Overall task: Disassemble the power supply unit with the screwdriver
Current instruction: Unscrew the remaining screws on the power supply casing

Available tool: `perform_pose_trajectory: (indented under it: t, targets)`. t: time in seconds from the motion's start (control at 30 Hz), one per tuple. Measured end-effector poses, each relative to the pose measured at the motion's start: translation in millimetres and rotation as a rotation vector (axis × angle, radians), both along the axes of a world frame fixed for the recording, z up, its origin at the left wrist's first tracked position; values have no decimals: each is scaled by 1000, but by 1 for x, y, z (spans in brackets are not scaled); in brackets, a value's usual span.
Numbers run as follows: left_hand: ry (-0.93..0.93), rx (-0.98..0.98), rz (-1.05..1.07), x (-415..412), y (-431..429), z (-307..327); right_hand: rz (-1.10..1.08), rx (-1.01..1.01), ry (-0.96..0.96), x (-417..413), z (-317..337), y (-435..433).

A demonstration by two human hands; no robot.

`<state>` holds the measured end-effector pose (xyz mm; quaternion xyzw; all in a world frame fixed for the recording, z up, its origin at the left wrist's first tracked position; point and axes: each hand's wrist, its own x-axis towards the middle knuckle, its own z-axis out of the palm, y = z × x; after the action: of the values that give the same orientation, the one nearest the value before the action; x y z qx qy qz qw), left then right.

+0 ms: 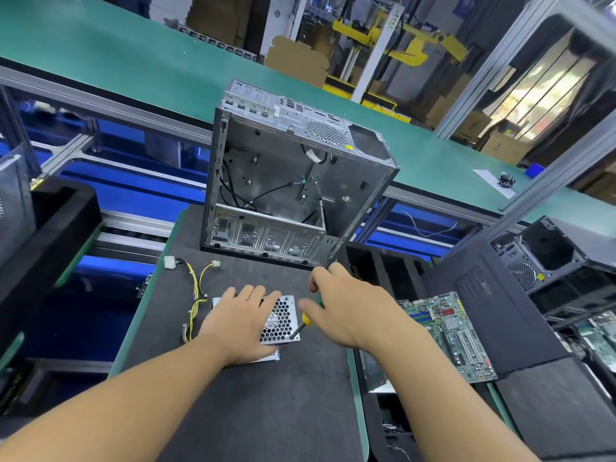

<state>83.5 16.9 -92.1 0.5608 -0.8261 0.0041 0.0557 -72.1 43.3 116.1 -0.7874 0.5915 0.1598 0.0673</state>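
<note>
i press my left hand (240, 323) flat on the power supply unit (282, 320) on the mat (240, 415); right hand (346, 308) grips the screwdriver (308, 319), tip at its corner. tilted like this, it could slip out.

perforated bare-metal power supply unit (281, 320) (dull sheen), matt black mat (260, 395)

An open, stripped metal computer case (293, 181) stands upright at the far end of a dark-matted table (266, 411), with a few black cables loose inside. To the right, a green motherboard (450, 331) lies next to a black perforated side panel (483, 295). Another open case (550, 251) sits at far right. Behind runs a green conveyor belt (150, 61), with cardboard boxes (296, 58) and a yellow machine (400, 41) beyond it.
</note>
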Motion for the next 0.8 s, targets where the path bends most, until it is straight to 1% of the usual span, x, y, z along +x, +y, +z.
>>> perform_pose_trajectory:
  t: [0.1, 0.13, 0.3, 0.37, 0.43, 0.53, 0.6, 0.7, 0.73, 0.8]
  targets:
    - [3, -5, -9, 1, 0, 1, 16, -113, 50, 1, -2, 0]
    - [0, -6, -13, 1, 0, 1, 32, -118, 50, 0, -3, 0]
    - [25, 0, -6, 0, 1, 1, 46, 57, -53, -2, 1, 0]
    - [21, -3, -7, 0, 0, 0, 14, 41, -31, -1, 1, 2]
    - [21, -16, -9, 0, 1, 0, -18, -18, 11, 1, -1, 2]
    - [23, -13, -8, 0, 1, -1, 28, -82, 53, 4, -1, 3]
    - [5, 1, -3, 0, 0, -1, 56, -45, 46, 2, -1, 2]
    - [-12, 12, 0, 0, 0, -2, 47, 39, -29, -3, 1, 3]
    - [-13, 17, -3, 0, -1, -2, 32, 35, -27, -3, 1, 3]
    - [-12, 13, -3, 1, -2, -2, 27, -60, 36, -4, -2, 3]
